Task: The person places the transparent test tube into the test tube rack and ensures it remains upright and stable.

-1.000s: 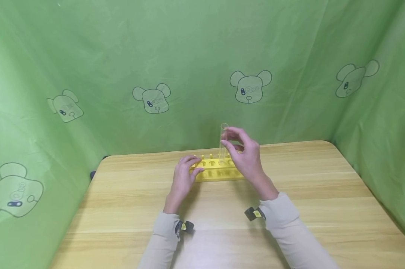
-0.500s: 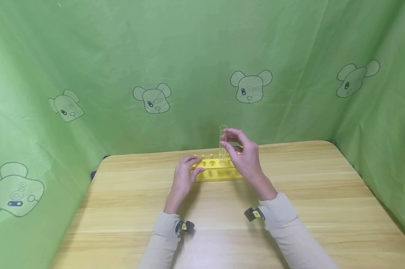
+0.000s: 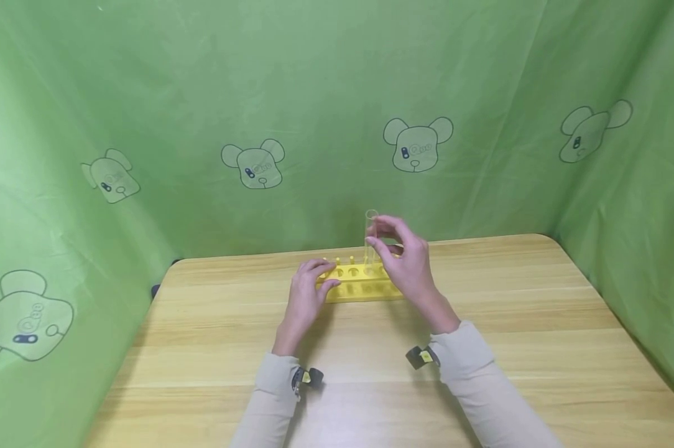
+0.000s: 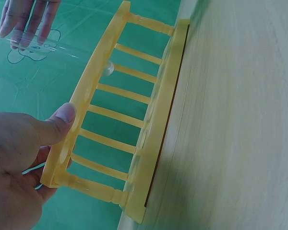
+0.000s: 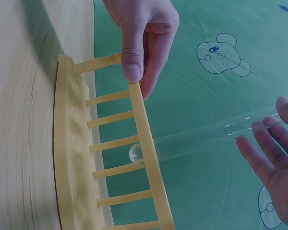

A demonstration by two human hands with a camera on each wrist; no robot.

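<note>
A yellow test tube rack (image 3: 365,291) stands near the back of the table. My left hand (image 3: 306,289) grips its left end by the top bar, the thumb (image 4: 62,117) on the near side and fingers behind. In my right hand (image 3: 410,258) a clear glass test tube (image 3: 370,231) is pinched near its upper end, upright over the rack. The tube's rounded bottom (image 5: 136,153) pokes just through a hole in the top bar (image 5: 146,136), well above the base (image 5: 69,143), in the right wrist view. No other tube shows in the rack.
The wood-grain table (image 3: 337,398) reaches back to a green curtain (image 3: 326,93) with printed bear heads, which also hangs at both sides. A row of yellow pegs (image 3: 352,259) rises along the rack's rear.
The test tube and my right hand have sunk slightly and shifted a little to the left. My left hand and the rack stay in place.
</note>
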